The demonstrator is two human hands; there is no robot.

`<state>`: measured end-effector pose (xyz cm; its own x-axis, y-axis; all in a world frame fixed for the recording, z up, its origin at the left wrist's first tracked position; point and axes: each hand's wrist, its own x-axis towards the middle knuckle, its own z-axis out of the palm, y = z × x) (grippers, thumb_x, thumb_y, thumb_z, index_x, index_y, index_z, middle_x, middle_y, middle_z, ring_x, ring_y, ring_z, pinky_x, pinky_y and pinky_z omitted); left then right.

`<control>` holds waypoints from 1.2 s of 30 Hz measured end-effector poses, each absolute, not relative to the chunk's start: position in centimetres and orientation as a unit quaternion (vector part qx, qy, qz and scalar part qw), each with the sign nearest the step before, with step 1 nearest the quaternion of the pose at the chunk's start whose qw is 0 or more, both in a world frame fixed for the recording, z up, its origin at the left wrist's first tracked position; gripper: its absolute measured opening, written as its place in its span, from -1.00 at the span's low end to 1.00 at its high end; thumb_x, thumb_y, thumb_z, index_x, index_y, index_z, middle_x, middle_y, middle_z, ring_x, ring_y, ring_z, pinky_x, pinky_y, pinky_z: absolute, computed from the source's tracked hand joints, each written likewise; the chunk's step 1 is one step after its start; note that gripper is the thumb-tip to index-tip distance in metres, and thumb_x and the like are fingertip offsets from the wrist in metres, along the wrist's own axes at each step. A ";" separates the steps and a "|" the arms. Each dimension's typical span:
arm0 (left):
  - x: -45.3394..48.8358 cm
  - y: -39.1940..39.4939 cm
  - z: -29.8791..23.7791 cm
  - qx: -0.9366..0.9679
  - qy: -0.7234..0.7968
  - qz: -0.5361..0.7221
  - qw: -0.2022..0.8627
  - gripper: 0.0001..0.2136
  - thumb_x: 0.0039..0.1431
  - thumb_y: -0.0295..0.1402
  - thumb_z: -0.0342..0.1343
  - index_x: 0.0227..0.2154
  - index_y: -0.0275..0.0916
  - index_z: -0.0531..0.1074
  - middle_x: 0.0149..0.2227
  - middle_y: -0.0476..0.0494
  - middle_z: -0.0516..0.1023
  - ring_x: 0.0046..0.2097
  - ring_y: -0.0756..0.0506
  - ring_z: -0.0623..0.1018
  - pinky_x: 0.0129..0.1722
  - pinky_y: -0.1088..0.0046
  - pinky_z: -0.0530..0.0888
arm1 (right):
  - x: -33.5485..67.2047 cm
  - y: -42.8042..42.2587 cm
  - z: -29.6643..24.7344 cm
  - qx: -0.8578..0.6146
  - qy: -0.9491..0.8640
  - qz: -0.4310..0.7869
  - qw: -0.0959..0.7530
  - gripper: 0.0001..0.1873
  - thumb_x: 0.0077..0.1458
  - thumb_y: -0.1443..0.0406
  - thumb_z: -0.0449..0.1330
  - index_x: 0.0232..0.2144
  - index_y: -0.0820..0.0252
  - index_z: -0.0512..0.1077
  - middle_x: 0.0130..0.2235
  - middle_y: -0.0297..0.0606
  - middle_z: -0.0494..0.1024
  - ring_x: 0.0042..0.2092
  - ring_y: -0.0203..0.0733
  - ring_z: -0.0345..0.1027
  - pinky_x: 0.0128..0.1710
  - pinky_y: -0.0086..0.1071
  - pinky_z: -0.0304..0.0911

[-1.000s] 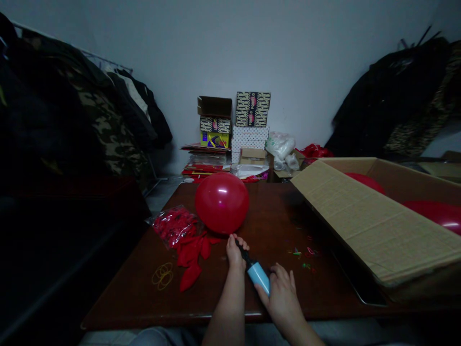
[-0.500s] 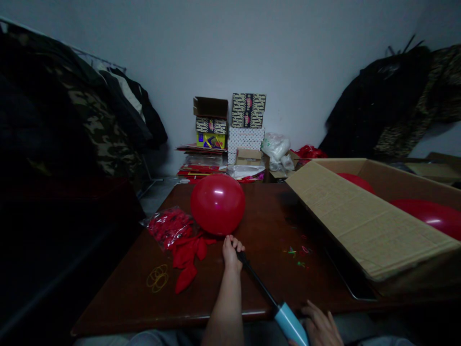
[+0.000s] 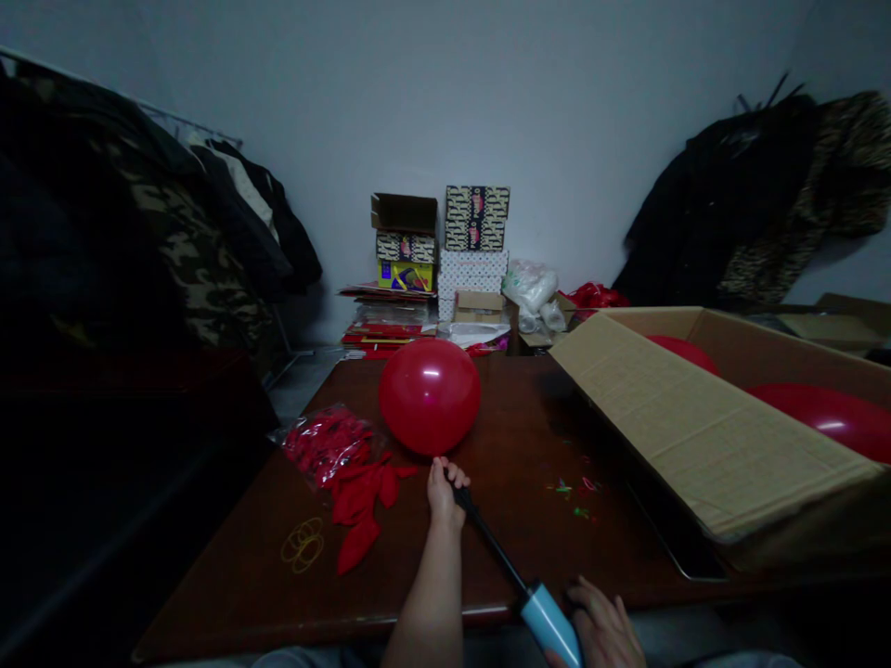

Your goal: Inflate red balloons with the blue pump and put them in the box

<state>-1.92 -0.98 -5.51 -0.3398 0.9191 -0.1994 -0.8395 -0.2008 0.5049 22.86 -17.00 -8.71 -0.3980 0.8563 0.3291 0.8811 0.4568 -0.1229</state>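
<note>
A round, inflated red balloon (image 3: 430, 397) stands above the table beyond my left hand (image 3: 446, 492). The fingers of that hand are closed at the balloon's neck, around the tip of a hand pump. From there the pump's black rod (image 3: 496, 545) slants down to the right into its light blue barrel (image 3: 549, 626). My right hand (image 3: 604, 623) is at the barrel near the bottom edge, thumb on one side and fingers on the other; its lower part is cut off. Left of my left hand lie several flat red balloons (image 3: 358, 506) beside a clear bag (image 3: 329, 443) of more.
Yellow rubber bands (image 3: 303, 545) lie at the table's left. Small coloured bits (image 3: 576, 492) are scattered right of the pump. An open cardboard box (image 3: 696, 436) with inflated red balloons stands at right, a dark flat device (image 3: 686, 543) beside it. Stacked boxes (image 3: 473, 269) stand by the wall.
The balloon has swung slightly to the right above my left hand. Both hands keep their places on the balloon neck and the pump, with the view shifted a little.
</note>
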 end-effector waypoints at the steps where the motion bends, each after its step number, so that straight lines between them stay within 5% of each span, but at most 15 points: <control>1: -1.9 -1.0 -5.5 0.072 0.270 0.770 0.573 -0.74 0.03 -0.16 0.10 -0.51 -0.21 0.19 -0.67 0.15 0.06 -0.68 0.11 0.11 -0.66 0.56 0.13 | 22.7 -16.8 -8.6 -0.515 -0.839 -0.036 0.174 -0.60 -0.05 -0.04 0.11 -0.30 0.10 0.45 -0.11 -0.13 0.47 -0.02 0.10 0.29 -0.05 0.02 0.15; 11: -1.8 -1.0 -5.6 0.078 0.277 0.767 0.573 -0.73 0.02 -0.15 0.10 -0.51 -0.21 0.19 -0.66 0.14 0.12 -0.66 0.09 0.17 -0.62 0.53 0.21 | 18.2 -15.4 -5.1 -0.560 -0.813 -0.007 0.158 -0.56 0.01 -0.03 0.04 -0.30 0.19 0.43 -0.04 -0.04 0.41 0.09 0.13 0.15 0.05 0.13 -0.04; 25: -1.8 -1.1 -5.5 0.068 0.277 0.760 0.584 -0.74 0.01 -0.15 0.11 -0.48 -0.21 0.21 -0.66 0.15 0.18 -0.64 0.09 0.21 -0.41 0.36 0.40 | 12.2 -11.5 -1.2 -0.605 -0.787 0.048 0.111 -0.54 0.04 0.04 -0.02 -0.23 0.28 0.42 0.04 -0.01 0.31 0.17 0.09 -0.03 0.16 0.05 -0.32; 36: -1.9 -0.8 -5.7 0.080 0.286 0.770 0.564 -0.74 0.03 -0.15 0.09 -0.48 -0.20 0.17 -0.61 0.12 0.18 -0.69 0.13 0.12 -0.71 0.61 0.08 | 12.3 -11.7 -0.9 -0.605 -0.790 0.054 0.085 -0.53 0.03 0.04 0.00 -0.24 0.31 0.42 -0.02 0.02 0.35 0.14 0.10 0.01 0.15 0.05 -0.28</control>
<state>-1.85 -0.82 -5.65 -0.3505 0.9150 -0.2000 -0.8241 -0.1998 0.5301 12.32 -11.68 -0.90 -0.2536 0.9648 0.0689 0.9467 0.2622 -0.1871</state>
